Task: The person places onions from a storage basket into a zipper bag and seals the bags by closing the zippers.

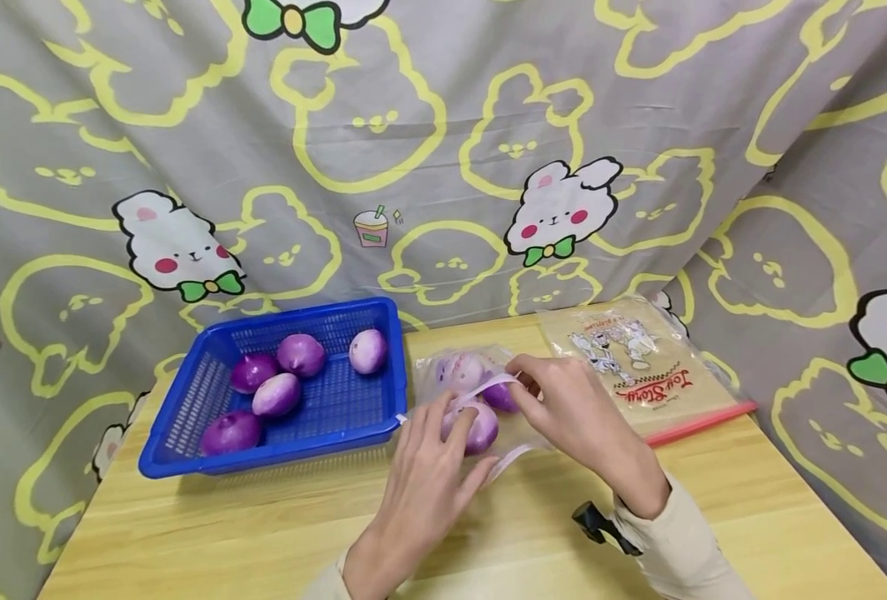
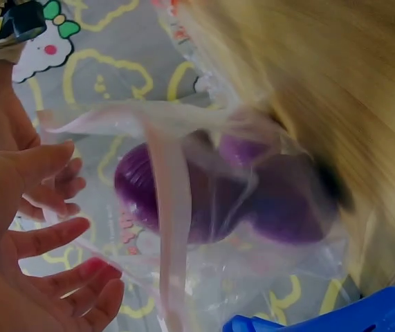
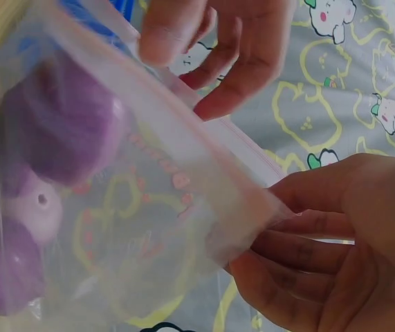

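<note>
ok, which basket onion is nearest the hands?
The rightmost onion, alone by the right side of the basket; the other four lie further left.

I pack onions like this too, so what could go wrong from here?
The bag gapes open with an onion close to its mouth; if tipped, that one might roll out. The right hand pinches thin film, which could slip or tear if lifted loaded. The basket stands near the left hand, so a knock might jolt its loose onions.

The flat bag [image 1: 646,367] reads "Toy Story" (upside down, in red letters).
</note>
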{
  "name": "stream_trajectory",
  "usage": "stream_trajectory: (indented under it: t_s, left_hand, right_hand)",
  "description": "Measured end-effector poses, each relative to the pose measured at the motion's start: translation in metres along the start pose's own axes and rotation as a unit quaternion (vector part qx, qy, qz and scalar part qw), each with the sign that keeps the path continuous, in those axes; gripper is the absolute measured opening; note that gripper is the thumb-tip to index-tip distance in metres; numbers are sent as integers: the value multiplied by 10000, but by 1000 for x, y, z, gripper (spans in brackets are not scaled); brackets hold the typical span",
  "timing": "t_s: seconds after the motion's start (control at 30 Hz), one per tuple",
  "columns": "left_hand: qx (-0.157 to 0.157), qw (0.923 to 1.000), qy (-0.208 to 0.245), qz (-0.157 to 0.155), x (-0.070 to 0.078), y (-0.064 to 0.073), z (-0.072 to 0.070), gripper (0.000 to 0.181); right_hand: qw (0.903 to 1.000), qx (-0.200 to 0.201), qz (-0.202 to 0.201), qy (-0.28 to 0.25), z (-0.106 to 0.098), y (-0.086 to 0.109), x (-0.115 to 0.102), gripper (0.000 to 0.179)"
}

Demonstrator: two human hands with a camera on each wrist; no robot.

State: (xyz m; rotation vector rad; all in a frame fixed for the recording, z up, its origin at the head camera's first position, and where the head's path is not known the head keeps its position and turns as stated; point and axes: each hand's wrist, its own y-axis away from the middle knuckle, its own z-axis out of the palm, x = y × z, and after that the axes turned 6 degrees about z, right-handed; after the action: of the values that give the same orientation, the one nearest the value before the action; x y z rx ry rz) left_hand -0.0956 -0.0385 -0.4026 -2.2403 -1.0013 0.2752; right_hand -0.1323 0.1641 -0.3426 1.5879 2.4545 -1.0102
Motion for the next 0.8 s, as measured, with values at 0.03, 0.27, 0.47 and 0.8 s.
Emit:
stream_trajectory:
  t_s: [0.03,0.27,0.47,0.8]
  left_hand:
    - [1,10000,-22,30,-1,0,0,55]
    - [-11,9998,-24,198,-4,0,-6,47]
    - [39,9998,164,140,-9,-2,-16,39]
    - [264,9981,522,-175,-30,-5,-33,36]
  right_hand:
    - [10000,-5,22,-2,0,0,0,9]
    - [9998,-90,134,-78,-1,0,0,11]
    - [9996,-79,207,-154,-2,0,5,10]
    - [9991,-88,333,-263,-3,-3,9,9]
